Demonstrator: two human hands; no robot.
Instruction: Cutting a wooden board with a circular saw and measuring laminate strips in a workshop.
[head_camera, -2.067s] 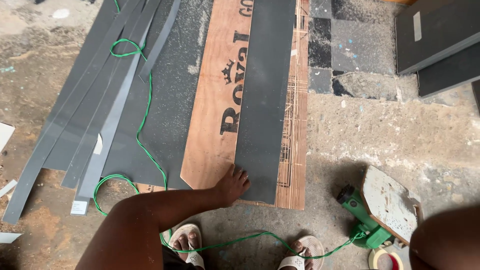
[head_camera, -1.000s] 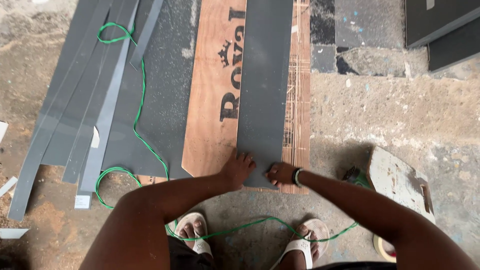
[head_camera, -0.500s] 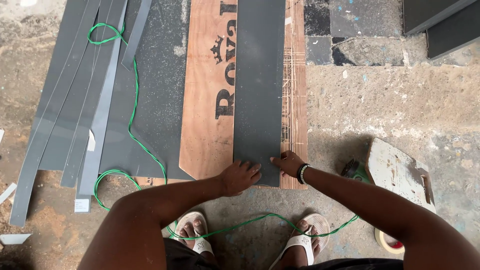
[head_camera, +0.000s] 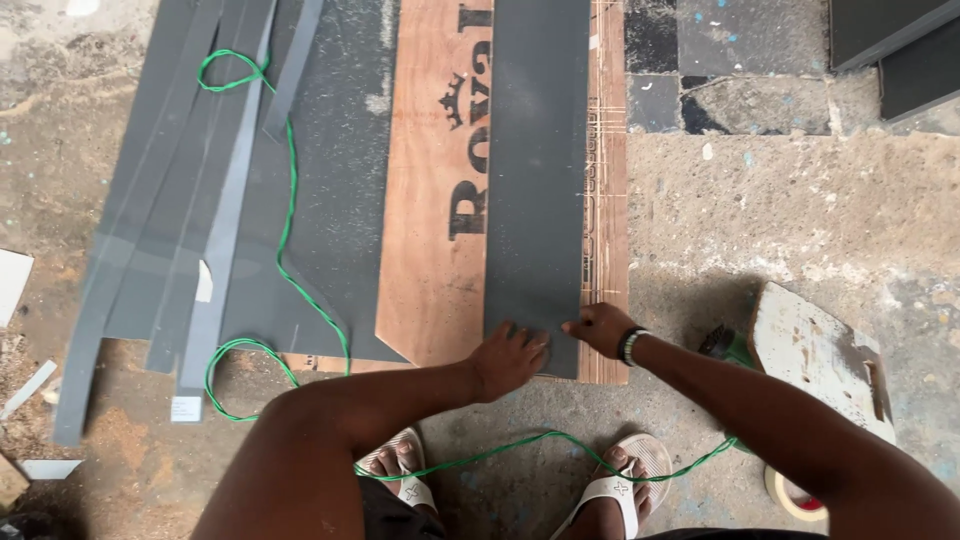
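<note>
where the plywood board (head_camera: 430, 250) lies flat on the concrete floor (head_camera: 800, 230), a long dark grey laminate strip (head_camera: 535, 180) rests lengthwise on it, near its right edge. the left hand (head_camera: 508, 358) lies palm down on the strip's near end, fingers spread and pressing flat rather than closed round anything. the right hand (head_camera: 598, 328), a dark band on its wrist, sits at the strip's near right corner with fingers curled loosely and the fingertips touching the edge; whether it pinches that edge cannot be told. to the left, narrower grey strips (head_camera: 190, 230) lie fanned over a wider grey sheet, with a green cable (head_camera: 285, 240) looping across them. two sandalled feet show below
</note>
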